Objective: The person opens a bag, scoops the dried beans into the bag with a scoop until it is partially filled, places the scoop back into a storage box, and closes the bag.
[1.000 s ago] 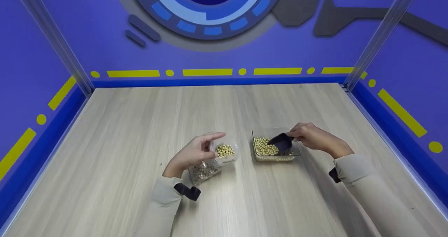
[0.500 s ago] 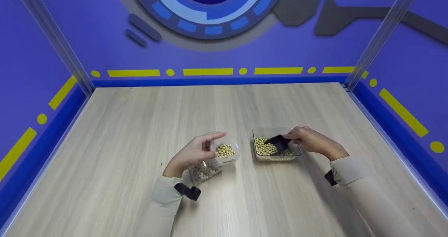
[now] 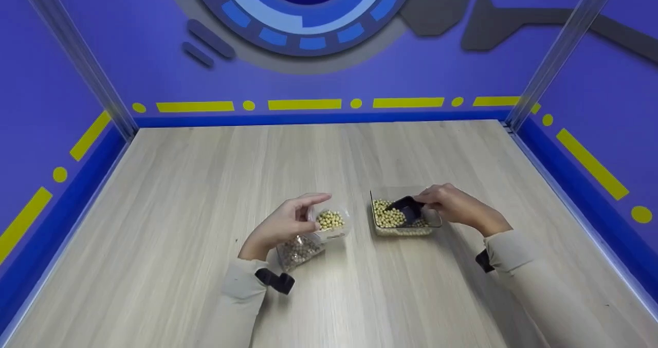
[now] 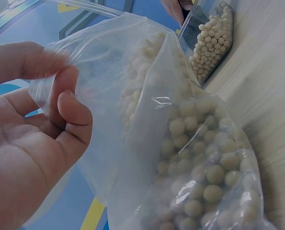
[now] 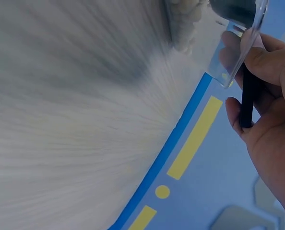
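My left hand [image 3: 285,222] pinches the edge of a clear plastic zip bag [image 4: 205,158] between thumb and fingers. The bag stands tilted on the table, its mouth spread, and pale yellow, soybean-like beans [image 3: 330,219] show inside. To its right is a clear rectangular box [image 3: 378,231] part full of the same beans [image 3: 389,218]. My right hand [image 3: 455,204] grips the handle of a black scoop [image 3: 412,213], whose front edge is sunk among the beans. In the right wrist view the scoop handle [image 5: 248,98] runs through the curled fingers, beside the box's clear corner.
Both containers stand on a pale wood-grain table [image 3: 205,183], with a narrow gap between them. Blue panels with yellow marks [image 3: 305,104] enclose the back and sides. Each wrist wears a black band, such as the left band [image 3: 276,281].
My right hand has moved a little to the left, pushing the scoop further into the beans in the box. My left hand and the bag stay in place.
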A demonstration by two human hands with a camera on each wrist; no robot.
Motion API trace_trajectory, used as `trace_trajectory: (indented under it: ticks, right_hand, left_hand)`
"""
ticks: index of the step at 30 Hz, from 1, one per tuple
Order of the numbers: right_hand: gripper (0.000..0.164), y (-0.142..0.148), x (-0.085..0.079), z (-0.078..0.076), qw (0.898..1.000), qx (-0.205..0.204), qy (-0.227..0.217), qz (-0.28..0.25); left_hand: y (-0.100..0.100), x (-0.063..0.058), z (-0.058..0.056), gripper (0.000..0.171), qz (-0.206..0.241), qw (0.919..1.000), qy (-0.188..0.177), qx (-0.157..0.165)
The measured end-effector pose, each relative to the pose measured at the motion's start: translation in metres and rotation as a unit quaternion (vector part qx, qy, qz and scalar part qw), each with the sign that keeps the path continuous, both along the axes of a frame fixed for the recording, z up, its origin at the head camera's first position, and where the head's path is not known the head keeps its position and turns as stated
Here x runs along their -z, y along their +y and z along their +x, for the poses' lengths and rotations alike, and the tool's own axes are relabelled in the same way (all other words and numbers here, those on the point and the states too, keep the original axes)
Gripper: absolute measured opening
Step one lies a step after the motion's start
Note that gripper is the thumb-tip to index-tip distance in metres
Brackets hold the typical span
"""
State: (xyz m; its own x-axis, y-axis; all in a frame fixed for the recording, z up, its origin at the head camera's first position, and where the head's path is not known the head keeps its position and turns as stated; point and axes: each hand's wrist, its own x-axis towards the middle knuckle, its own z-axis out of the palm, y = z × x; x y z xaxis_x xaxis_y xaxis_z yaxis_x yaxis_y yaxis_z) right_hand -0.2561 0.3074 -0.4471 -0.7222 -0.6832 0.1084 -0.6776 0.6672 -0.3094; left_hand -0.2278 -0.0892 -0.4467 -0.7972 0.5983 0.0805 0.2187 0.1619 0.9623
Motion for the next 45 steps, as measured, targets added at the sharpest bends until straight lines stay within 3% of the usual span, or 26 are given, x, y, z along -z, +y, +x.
trace_trajectory:
  ticks: [4, 10, 15, 45]
  right_hand:
    - [0.037, -0.001, 0.000, 0.000, 1.000, -0.006, 0.012, 0.003]
    - [0.036, -0.003, 0.001, 0.001, 1.000, 0.009, -0.024, 0.013]
    - [0.036, -0.005, 0.002, 0.000, 1.000, 0.006, -0.018, 0.011]
    - [0.030, -0.010, 0.005, -0.001, 0.991, 0.052, -0.123, -0.030]
  left_hand:
    - [0.000, 0.000, 0.001, 0.063, 0.005, 1.0000, -0.002, 0.001]
    - [0.001, 0.001, 0.000, 0.063, 0.005, 1.0000, 0.000, 0.005]
    - [0.001, 0.002, -0.001, 0.063, 0.000, 1.0000, 0.005, 0.003]
    - [0.001, 0.000, 0.000, 0.063, 0.000, 1.0000, -0.007, 0.003]
